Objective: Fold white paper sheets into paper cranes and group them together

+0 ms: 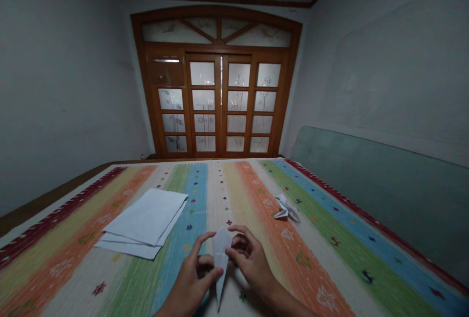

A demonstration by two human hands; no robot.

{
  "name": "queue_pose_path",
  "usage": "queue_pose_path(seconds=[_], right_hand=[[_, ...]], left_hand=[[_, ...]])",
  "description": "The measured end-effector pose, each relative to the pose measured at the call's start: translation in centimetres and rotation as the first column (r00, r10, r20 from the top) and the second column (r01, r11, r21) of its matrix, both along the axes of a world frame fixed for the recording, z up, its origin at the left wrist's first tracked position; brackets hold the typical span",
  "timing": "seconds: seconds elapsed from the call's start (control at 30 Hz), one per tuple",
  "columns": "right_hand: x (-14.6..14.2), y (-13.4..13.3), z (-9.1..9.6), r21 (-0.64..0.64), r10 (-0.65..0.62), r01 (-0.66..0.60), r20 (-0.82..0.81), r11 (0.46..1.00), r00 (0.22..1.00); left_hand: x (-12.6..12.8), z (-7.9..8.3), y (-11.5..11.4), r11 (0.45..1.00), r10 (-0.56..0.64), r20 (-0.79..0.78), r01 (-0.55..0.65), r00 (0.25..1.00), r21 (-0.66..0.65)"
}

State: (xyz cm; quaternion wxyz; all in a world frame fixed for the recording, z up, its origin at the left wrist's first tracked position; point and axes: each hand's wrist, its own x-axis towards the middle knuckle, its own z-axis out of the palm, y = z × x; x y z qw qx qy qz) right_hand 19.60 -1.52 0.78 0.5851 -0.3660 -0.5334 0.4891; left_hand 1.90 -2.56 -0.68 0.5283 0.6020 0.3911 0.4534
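A narrow, kite-shaped piece of folded white paper point(221, 253) stands between my two hands, its long point toward me. My left hand point(196, 273) grips its left edge, with the index finger near the top and the thumb lower down. On the other side, my right hand point(251, 261) holds the right edge, thumb pressed on the front face and index finger at the upper corner. The remaining fingers of both hands are curled and partly hidden.
Left of my hands lies a small stack of white paper sheets point(146, 221). To the right sits a folded paper figure point(287, 208). A striped, colourful tablecloth point(216, 185) covers the table. A pale green panel point(366, 170) runs along the right side, and wooden glass doors point(221, 97) stand beyond.
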Motion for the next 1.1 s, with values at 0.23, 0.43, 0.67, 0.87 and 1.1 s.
queue_pose_path(seconds=[0.23, 0.43, 0.67, 0.87, 1.1], right_hand=[[0.1, 0.0, -0.6, 0.058, -0.004, -0.002, 0.103, 0.998, 0.995], [0.0, -0.2, -0.9, 0.047, 0.010, -0.014, 0.078, 0.999, 0.997], [-0.2, -0.3, -0.7, 0.033, 0.044, -0.046, 0.053, 0.998, 0.998], [-0.3, -0.4, -0.7, 0.037, 0.043, -0.045, 0.053, 0.998, 0.998], [-0.3, -0.6, -0.5, 0.063, 0.013, -0.019, 0.100, 0.998, 0.995]], left_hand=[[-0.1, 0.1, -0.2, 0.999, -0.031, 0.004, 0.031, 1.000, 0.034], [0.0, 0.3, -0.6, 0.992, 0.029, -0.031, -0.025, 0.999, 0.121], [-0.4, 1.2, -0.8, 0.989, -0.038, -0.026, 0.042, 0.999, 0.143], [-0.3, 1.0, -0.6, 0.989, -0.009, -0.029, 0.013, 1.000, 0.150], [0.1, 1.0, -0.8, 0.994, 0.042, -0.008, -0.040, 0.999, 0.105]])
